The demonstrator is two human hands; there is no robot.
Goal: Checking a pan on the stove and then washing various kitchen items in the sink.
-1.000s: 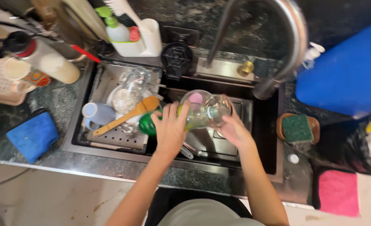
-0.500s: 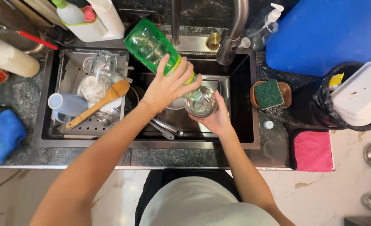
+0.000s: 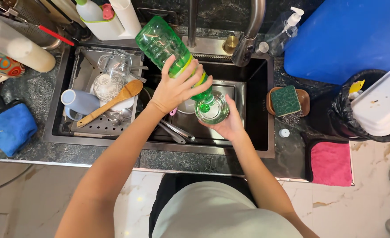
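Now the left hand [image 3: 174, 90], gripping the green bottle [image 3: 171, 53], is tipping it lower than before into the glass [image 3: 211, 107] that the right hand [image 3: 228, 125] is cupping over the sink [image 3: 248, 145].

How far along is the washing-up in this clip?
Done: a mug and wooden spoon sit in the rack. In hand: left hand tips the green bottle into the glass held by the right hand. Left: utensils in the sink.

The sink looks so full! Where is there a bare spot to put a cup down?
Free: dark counter between the blue cloth and the drying rack; the counter strip in front of the sink. Crowded: rack and basin.
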